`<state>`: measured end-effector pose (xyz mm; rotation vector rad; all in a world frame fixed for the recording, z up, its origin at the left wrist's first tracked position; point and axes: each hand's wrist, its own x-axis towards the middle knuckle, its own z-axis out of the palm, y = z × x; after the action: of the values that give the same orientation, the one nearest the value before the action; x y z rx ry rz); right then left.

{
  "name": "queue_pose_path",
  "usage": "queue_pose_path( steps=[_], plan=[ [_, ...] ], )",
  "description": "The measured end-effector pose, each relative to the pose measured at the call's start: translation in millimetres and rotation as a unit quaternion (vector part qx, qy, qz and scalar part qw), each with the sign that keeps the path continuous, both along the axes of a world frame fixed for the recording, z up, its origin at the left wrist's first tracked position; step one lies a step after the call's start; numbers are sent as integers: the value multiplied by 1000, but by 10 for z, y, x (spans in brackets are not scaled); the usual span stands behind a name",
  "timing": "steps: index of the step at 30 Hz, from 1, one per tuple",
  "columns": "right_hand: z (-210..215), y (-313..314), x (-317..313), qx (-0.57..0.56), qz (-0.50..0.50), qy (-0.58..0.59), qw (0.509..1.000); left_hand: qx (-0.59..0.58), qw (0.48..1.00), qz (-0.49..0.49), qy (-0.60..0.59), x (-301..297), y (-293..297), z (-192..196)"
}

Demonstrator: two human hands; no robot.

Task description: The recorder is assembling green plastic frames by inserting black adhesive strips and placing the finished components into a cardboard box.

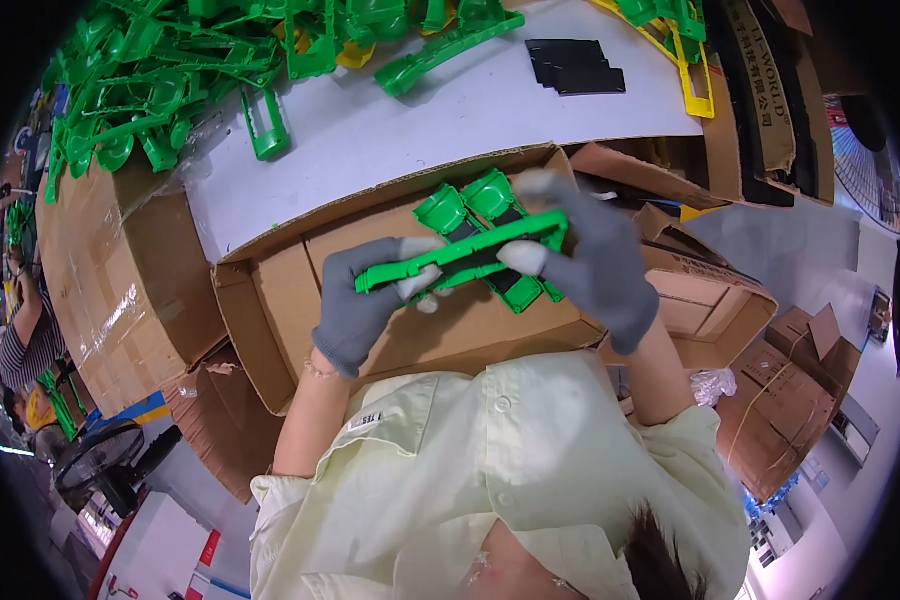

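Observation:
Both my hands wear grey gloves with pale fingertips. Between them I hold a long green plastic frame (465,250) above an open cardboard box (285,325). My left hand (370,295) is closed round the frame's left end, fingers under its edge. My right hand (600,260), a little blurred, grips the right end with the thumb on its near side. Beneath the held frame, more green plastic parts with dark inserts (495,205) lie in the box, partly hidden by it and by my hands.
A heap of green plastic parts (160,85) covers the white table (430,120) at the far left. Black flat pieces (575,68) and a yellow frame (698,85) lie farther right. Cardboard boxes (120,290) flank me, and a black fan (110,465) stands lower left.

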<state>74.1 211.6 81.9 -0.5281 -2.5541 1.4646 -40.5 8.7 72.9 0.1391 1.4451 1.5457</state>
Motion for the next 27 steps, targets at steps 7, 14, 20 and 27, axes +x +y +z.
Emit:
queue_pose_path(
  steps=[7, 14, 20, 27],
  plan=[
    [-315, -190, 208, 91, 38, -40, 994, -63, 996, -40, 58, 27, -116, -65],
    [-94, 43, 3, 14, 71, -123, 990, -124, 989, -83, -1, -285, -270, -22],
    [-238, 1162, -389, 219, -20, -2, 975, -332, 900, -240, 145, -635, -215, -295],
    [-522, 1536, -638, 362, 75, -7, 929, -346, 744, -153, 551, -747, 464, -1]
  ],
)
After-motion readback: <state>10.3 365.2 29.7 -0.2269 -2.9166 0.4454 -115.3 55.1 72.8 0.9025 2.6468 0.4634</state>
